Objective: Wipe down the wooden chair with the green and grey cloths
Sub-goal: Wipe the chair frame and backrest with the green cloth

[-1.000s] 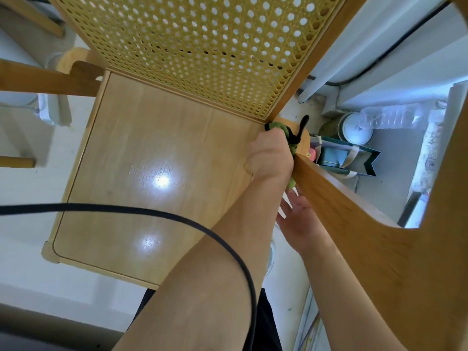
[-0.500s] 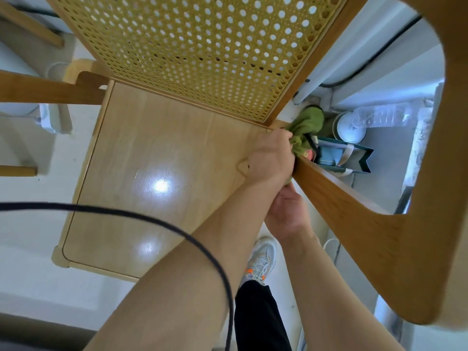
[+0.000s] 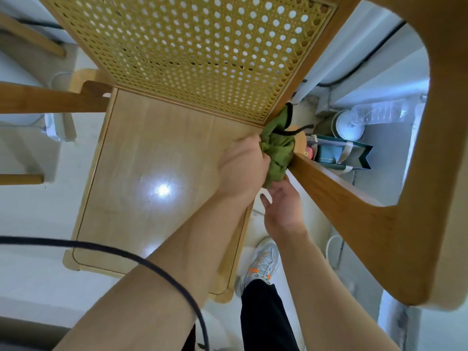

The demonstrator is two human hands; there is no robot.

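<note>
left hand (image 3: 243,165): fingers curled, gripping | right hand (image 3: 282,207): palm up, fingers loose

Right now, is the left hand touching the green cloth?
Touching. The head view shows the left hand closed on the bunched green cloth at the chair's rear corner, with its fingers sunk into the folds.

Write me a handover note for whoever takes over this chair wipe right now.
Left hand: gripping the bunched green cloth at the rear corner where the light wooden chair's armrest meets the cane backrest.
Right hand: open just below the cloth's hanging end, holding nothing.
Grey cloth: not in view.
Done: cannot tell.
Left: probably this joint, the armrest and the wooden seat.
</note>
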